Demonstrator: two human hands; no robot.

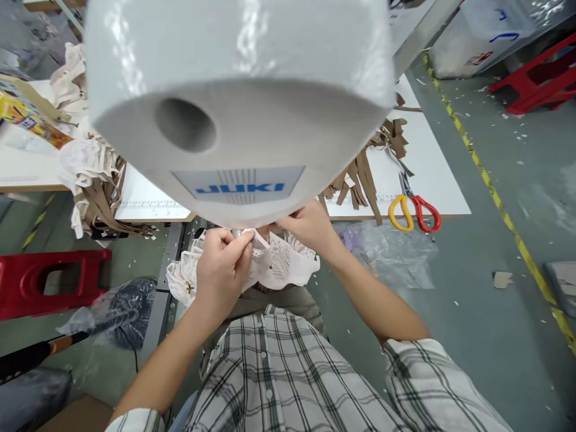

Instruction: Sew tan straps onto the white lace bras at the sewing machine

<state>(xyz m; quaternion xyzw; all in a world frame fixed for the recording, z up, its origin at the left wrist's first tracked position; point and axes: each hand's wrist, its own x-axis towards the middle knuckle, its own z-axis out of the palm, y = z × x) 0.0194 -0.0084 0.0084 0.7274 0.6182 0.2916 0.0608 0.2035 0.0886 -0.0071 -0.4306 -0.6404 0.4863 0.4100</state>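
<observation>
Just below the big white JUKI sewing machine head [238,138], my left hand [225,270] is closed, with thumb and forefinger pinching the white edge of a lace bra [283,264]. The bra hangs over my lap, with white lace cups and a small brown mark at its left. My right hand [310,231] is at the machine's lower edge, right of the left hand. Its fingertips go out of sight under the machine head, so what they hold, if anything, is hidden. The needle area is also covered by the machine head.
Scissors [414,210] with red and yellow handles lie over the table's front edge at right, beside brown fabric strips [360,180]. White and brown straps [96,180] hang off the left table. Red stools [49,282] stand on the floor, and a clear plastic bag [391,252] lies at right.
</observation>
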